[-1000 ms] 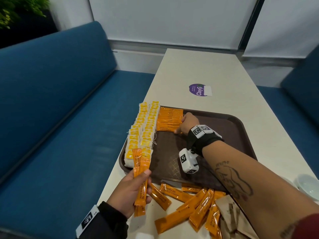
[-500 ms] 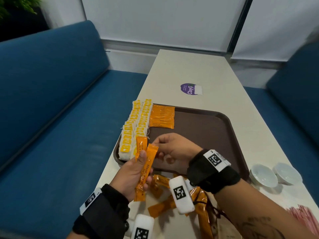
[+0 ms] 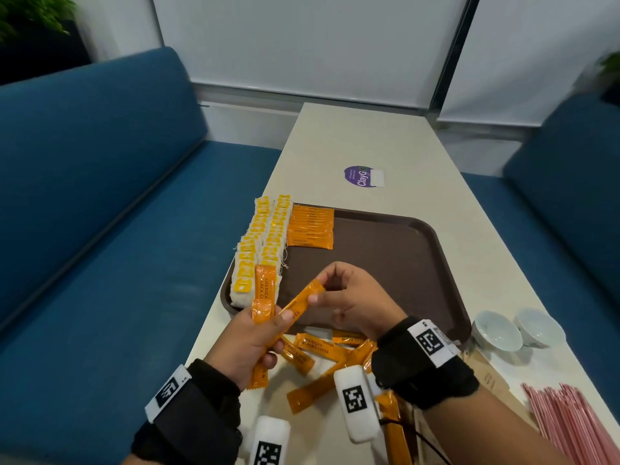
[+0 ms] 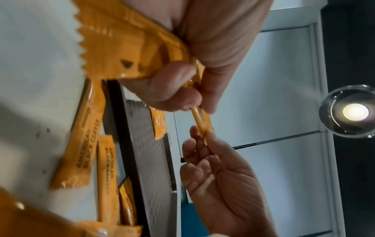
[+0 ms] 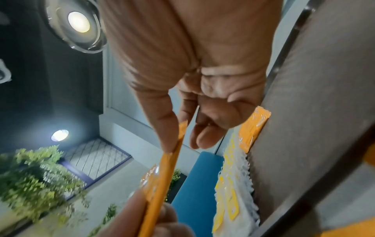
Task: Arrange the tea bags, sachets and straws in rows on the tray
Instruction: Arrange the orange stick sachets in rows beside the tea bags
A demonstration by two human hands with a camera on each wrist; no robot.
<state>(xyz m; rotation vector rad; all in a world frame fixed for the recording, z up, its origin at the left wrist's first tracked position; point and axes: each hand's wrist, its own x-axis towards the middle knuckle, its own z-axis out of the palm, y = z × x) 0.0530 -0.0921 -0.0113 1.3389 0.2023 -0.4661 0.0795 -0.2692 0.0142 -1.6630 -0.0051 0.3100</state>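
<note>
A brown tray (image 3: 419,250) lies on the table, with two rows of yellow-tagged tea bags (image 3: 265,236) along its left edge and a short row of orange coffee sachets (image 3: 310,228) beside them. My left hand (image 3: 250,340) grips several orange sachets (image 3: 264,293) above the tray's near left corner. My right hand (image 3: 349,297) pinches the top end of one slanted sachet (image 3: 302,300) from that bunch, between thumb and forefinger (image 5: 168,137). More loose sachets (image 3: 322,350) lie on the table in front of the tray. Pink straws (image 3: 577,427) lie at the near right.
Two small white bowls (image 3: 518,328) stand right of the tray. Brown paper packets (image 3: 493,377) lie between the bowls and the straws. A purple sticker (image 3: 362,176) marks the table beyond the tray. Blue benches (image 3: 100,213) flank the table on both sides.
My right hand left the sachet row at the tray's far left, came back to my left hand and took hold of one sachet's end. My left hand rose over the tray's corner.
</note>
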